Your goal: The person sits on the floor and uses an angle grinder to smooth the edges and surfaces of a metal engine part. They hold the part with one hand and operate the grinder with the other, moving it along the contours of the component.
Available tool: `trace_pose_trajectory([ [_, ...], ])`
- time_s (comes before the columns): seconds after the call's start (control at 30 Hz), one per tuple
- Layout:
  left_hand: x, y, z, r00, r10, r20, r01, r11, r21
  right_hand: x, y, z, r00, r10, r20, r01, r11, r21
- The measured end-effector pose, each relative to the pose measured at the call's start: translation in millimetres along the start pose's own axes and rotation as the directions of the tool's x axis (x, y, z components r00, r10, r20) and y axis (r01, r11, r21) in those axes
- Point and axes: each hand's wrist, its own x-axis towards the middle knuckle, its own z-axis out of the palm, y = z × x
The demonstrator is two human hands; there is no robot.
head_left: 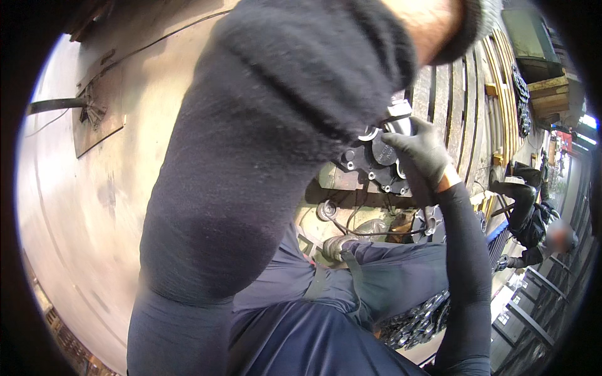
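My left arm (251,144) in a black sleeve crosses the view close up and hides much of the work. Only the grey cuff of my left hand's glove (488,28) shows at the top edge; its fingers are out of sight. My right hand (426,150), in a grey glove, has its thumb and fingers closed around a shiny metal cylindrical piece (400,126). Below and left of it lies a black cast housing (374,164) with several bolt holes along its rim. A dark strip (415,182) hangs under my right palm; what it is I cannot tell.
Wooden pallet slats (461,106) lie beyond my right hand. A round metal part (326,210) with a dark cable sits near my shoe (337,246). Dark metal pieces (417,323) are heaped by my right leg. Another person (533,216) sits at the far right. A dark pole (56,106) stands out at left.
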Motion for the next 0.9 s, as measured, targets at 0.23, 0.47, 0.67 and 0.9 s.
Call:
trace_pose_trajectory([
  [0.23,-4.2,-2.2,-6.1,0.999,0.014,0.037,-0.015,0.999,0.034,-18.3,-1.9,68.5,0.999,0.042,-0.023,-0.024,0.862,0.506],
  [0.47,-2.3,0.1,-6.8,0.982,-0.091,0.164,0.105,0.992,-0.076,-38.1,31.2,47.5,0.988,0.12,-0.092,-0.004,0.629,0.777],
  [0.67,9.6,31.4,15.8,0.892,-0.258,0.37,0.314,0.944,-0.1,-71.6,94.1,11.1,0.968,0.189,-0.167,0.11,0.279,0.954],
  [0.9,-31.6,206.7,119.3,0.565,0.288,0.773,0.552,0.564,-0.614,-127.4,97.3,-20.1,0.845,0.366,-0.389,0.41,0.023,0.912],
])
